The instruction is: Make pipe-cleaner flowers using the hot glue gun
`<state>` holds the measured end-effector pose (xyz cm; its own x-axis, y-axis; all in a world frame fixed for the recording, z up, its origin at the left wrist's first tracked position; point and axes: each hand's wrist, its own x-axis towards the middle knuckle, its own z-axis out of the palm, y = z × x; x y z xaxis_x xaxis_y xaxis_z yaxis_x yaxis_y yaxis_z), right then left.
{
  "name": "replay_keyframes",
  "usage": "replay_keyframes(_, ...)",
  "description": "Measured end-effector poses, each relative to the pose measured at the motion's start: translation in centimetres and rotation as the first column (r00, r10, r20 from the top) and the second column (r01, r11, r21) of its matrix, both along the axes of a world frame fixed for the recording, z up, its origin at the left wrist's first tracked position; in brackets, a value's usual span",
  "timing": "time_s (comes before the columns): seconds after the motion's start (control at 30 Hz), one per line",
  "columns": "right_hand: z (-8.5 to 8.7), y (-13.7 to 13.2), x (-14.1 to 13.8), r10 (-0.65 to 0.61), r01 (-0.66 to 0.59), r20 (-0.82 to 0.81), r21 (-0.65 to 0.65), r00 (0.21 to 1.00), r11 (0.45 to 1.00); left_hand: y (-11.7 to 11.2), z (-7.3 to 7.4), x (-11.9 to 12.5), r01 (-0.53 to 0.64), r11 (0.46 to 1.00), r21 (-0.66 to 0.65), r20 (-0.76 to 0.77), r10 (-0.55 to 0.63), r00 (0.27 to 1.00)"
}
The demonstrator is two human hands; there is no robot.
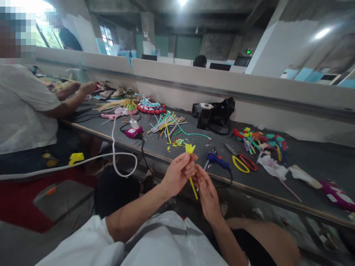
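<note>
A yellow pipe-cleaner flower (190,148) stands upright between the pinched fingers of my left hand (179,171), above the table's front edge. Its yellow stem (193,189) runs down below the hand, tilted slightly. Curled close against the stem and the left fingers is my right hand (207,194); its fingertips are partly hidden and seem to touch the stem. Short yellow and green snippets (180,141) lie just beyond the flower. To the right rest a blue hot glue gun (218,160) and scissors (240,159) with yellow and red handles.
Loose pipe cleaners (169,123) lie in a pile mid-table, with a black bag (217,112) behind. Colourful finished pieces (260,140) and crumpled tissue (273,167) are at right. A magenta box (133,132) and white cable (114,147) are at left, near another person's arm (69,101).
</note>
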<state>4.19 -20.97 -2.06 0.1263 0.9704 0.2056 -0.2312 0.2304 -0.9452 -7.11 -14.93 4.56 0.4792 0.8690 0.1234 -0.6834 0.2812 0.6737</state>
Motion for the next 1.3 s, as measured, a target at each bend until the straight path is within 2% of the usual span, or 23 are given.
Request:
replay_keyframes(0.17,-0.3,1.5,-1.4,0.128,-0.151,-0.162,-0.138,0.978,0.979,1.1,1.1,0.0,0.132,0.991,-0.026,0.083,-0.13,0.988)
replay_keyframes(0.3,-0.5,2.2,-1.9,0.207,-0.235,-0.18,-0.155,0.962,0.96,1.7,2.1,-0.4,0.238,0.968,-0.072,0.073,-0.233,0.97)
replay_keyframes(0.57,0.4,2.9,-1.1,0.339,-0.374,-0.199,-0.179,0.919,0.91,3.2,4.4,-1.5,0.351,0.929,-0.122,0.034,-0.349,0.936)
replay_keyframes(0.67,0.3,2.1,-0.2,0.3,-0.343,-0.221,-0.192,0.928,0.919,3.8,5.3,-2.1,0.338,0.938,-0.076,0.033,-0.336,0.941)
replay_keyframes(0.8,-0.2,1.2,2.0,0.165,-0.211,-0.236,-0.186,0.958,0.96,4.2,5.9,-3.4,0.312,0.948,-0.067,0.01,-0.312,0.95)
replay_keyframes(0.93,0.3,1.2,3.5,0.005,-0.043,-0.251,-0.148,0.968,0.988,3.4,5.4,-3.7,0.309,0.946,-0.098,-0.002,-0.31,0.951)
replay_keyframes(1.03,1.3,1.6,2.4,-0.036,0.016,-0.235,-0.088,0.971,0.996,1.8,4.1,-2.6,0.353,0.925,-0.138,0.01,-0.355,0.935)
replay_keyframes(1.1,1.5,1.6,0.7,0.016,-0.03,-0.18,-0.08,0.984,0.996,0.7,3.0,-1.6,0.423,0.888,-0.18,0.005,-0.429,0.903)
replay_keyframes(1.17,0.9,1.5,-0.9,0.099,-0.116,-0.123,-0.135,0.987,0.984,0.0,2.0,-1.0,0.467,0.856,-0.22,-0.017,-0.482,0.876)
replay_keyframes(1.23,-0.2,1.1,-1.8,0.161,-0.176,-0.092,-0.196,0.983,0.965,0.0,1.2,-1.1,0.441,0.87,-0.22,-0.053,-0.462,0.885)
replay_keyframes(1.3,-1.4,0.5,-1.5,0.175,-0.187,-0.069,-0.242,0.982,0.952,0.7,0.5,-2.0,0.429,0.877,-0.217,-0.076,-0.454,0.888)
